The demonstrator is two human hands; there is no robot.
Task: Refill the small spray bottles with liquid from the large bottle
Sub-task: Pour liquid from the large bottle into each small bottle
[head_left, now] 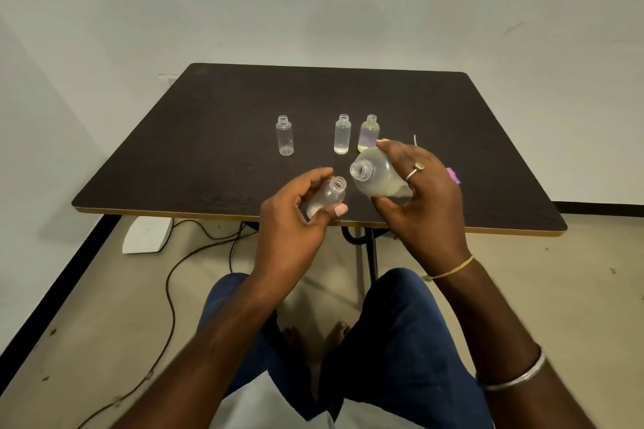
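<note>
My right hand (423, 198) grips the large clear bottle (378, 176), tilted on its side with its open neck pointing left; pale yellowish liquid lies in its lower part. My left hand (294, 216) holds a small uncapped clear bottle (329, 197), tilted, its mouth just left of and below the large bottle's neck. Three more small uncapped bottles stand upright on the dark table (209, 136): an empty-looking one (285, 136) on the left, one with clear liquid (342, 134), and one with yellowish liquid (368, 134).
A purple object (453, 175) and a thin white tube (415, 140) lie on the table behind my right hand. Below the table are a white device (148, 234), black cables (195, 254) on the floor and the table's leg (373, 254).
</note>
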